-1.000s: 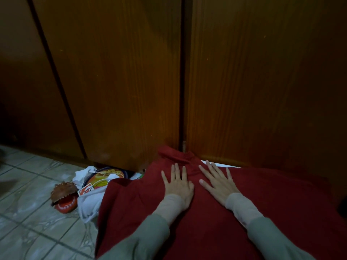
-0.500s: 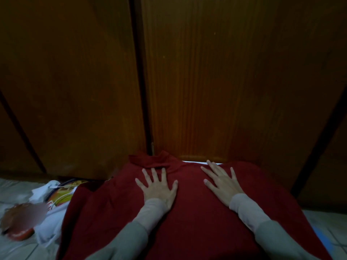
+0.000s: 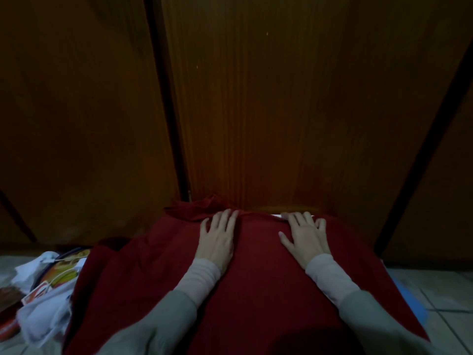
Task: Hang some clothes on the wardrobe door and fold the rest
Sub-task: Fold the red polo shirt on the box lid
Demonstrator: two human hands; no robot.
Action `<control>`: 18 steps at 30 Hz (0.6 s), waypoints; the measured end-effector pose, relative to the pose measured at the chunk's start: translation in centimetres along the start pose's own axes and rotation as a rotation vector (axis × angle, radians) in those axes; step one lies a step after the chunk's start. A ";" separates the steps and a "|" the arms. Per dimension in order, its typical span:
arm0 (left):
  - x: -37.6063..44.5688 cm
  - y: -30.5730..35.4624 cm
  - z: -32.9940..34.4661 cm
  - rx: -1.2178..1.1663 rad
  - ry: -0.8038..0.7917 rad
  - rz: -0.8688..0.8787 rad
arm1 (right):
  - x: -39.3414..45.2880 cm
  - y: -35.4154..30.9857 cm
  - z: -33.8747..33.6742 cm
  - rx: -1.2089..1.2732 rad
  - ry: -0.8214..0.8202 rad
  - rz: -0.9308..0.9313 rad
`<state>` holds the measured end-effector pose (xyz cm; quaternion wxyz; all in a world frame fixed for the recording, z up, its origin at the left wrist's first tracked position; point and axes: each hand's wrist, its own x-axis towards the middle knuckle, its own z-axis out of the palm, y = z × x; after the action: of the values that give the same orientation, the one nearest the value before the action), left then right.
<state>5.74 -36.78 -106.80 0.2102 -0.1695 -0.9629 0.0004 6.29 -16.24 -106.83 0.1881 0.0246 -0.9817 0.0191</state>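
Left hand (image 3: 217, 242) and right hand (image 3: 305, 238) lie flat, fingers spread, gripping nothing, pressing the red garment (image 3: 256, 290) near its collar, likely smoothing it for folding beside the wardrobe door (image 3: 281, 111).

A dark red garment (image 3: 256, 290) lies spread flat before the wooden wardrobe door (image 3: 256, 111), its far edge reaching the door's foot. Both hands rest palm-down on the garment, near that far edge. The left hand (image 3: 217, 239) lies with fingers spread, fingertips at a bunched fold of the red cloth. The right hand (image 3: 305, 237) lies beside it, apart from it, fingers slightly bent at the garment's edge, where a thin strip of something white (image 3: 277, 215) shows. To the left of the garment sits a heap of white cloth (image 3: 43, 319) with colourful packaging (image 3: 64, 272) on the tiled floor (image 3: 448, 290).
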 end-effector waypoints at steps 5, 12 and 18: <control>1.2 0.7 -0.8 0.171 -0.236 0.177 | -0.4 0.1 -0.3 -0.082 0.176 -0.065; 2.4 1.5 -1.6 0.308 -0.198 0.286 | -1.0 1.4 -1.4 -0.027 0.174 -0.256; 2.6 0.4 -1.9 0.326 -0.105 0.401 | -1.4 2.9 -4.5 -0.138 -0.028 -0.366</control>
<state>4.45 -35.65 -104.05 0.1801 -0.3205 -0.9069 0.2061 9.10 -13.12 -103.21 0.1762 0.1900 -0.9622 -0.0833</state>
